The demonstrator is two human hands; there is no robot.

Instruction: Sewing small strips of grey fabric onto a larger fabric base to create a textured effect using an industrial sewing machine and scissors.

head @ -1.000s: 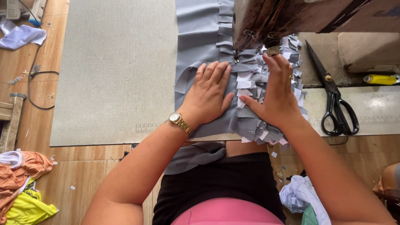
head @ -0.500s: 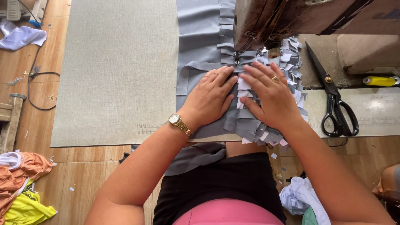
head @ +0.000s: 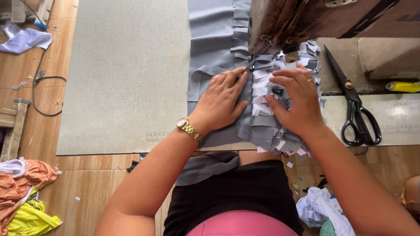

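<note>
Left hand (head: 222, 103) lay flat and spread on the grey fabric (head: 210, 48), palm down, fingers pointing up the table toward the presser foot (head: 253, 64) of the old brown sewing machine (head: 306, 19). Nothing pinched there; simply pressed down. Gold wristwatch (head: 189, 129) on that wrist.

Right hand (head: 294, 101) rested on the heap of grey and white tabs (head: 267, 126) along the fabric's right edge, fingers curled and bearing down, thumb tucked against the strip. Whether a tab sat pinched between thumb and forefinger, impossible to tell. Gold ring (head: 311, 80) on one finger.

Grey fabric lay on the pale green-grey table mat (head: 122, 78), running lengthwise from the near table edge away under the machine head, with a row of folded pleats (head: 239, 30) already past the foot. Long axis of the seam line straight away from the body, passing between the two hands. Presser foot just beyond the left fingertips, touching or nearly so; right hand slightly farther back and to the side. So left hand the nearer to the stitching point.

Black-handled scissors (head: 355, 109) lay well to the right, blades pointing away, apart from both hands. Yellow tool (head: 402, 86) beyond them. Coloured clothing scraps (head: 22, 192) on the wooden floor at left.
</note>
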